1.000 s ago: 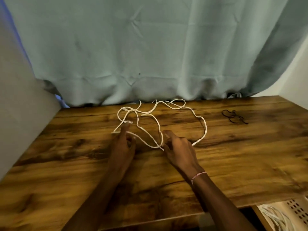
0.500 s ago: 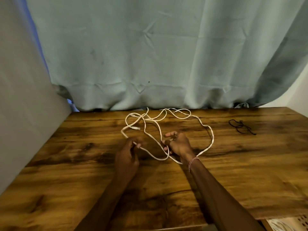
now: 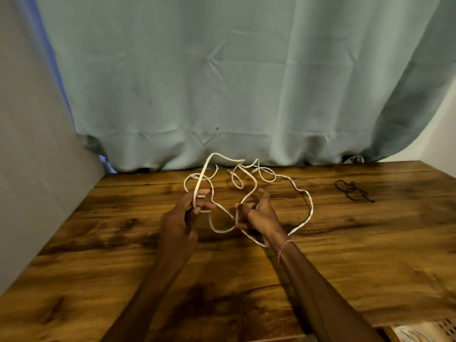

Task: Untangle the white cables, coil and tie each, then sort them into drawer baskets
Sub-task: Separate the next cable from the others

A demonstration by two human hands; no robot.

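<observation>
A long white cable [image 3: 309, 206] lies in loose tangled loops at the back middle of the wooden table [image 3: 357, 255]. My left hand [image 3: 182, 218] pinches one strand and holds it up off the table, so the strand rises toward the curtain. My right hand [image 3: 259, 213] grips another strand, with a loop passing over its fingers. A slack loop sags between the two hands. The rest of the cable trails to the right and back along the wood.
A small black tie [image 3: 352, 190] lies on the table at the right rear. A teal curtain [image 3: 222, 82] hangs behind the table and a grey wall [image 3: 29, 169] closes the left side. A basket [image 3: 429, 333] with white cables shows at the bottom right corner.
Both hands have lifted off the table with strands of the cable. The left strand now stands raised and the loops have drawn closer together.
</observation>
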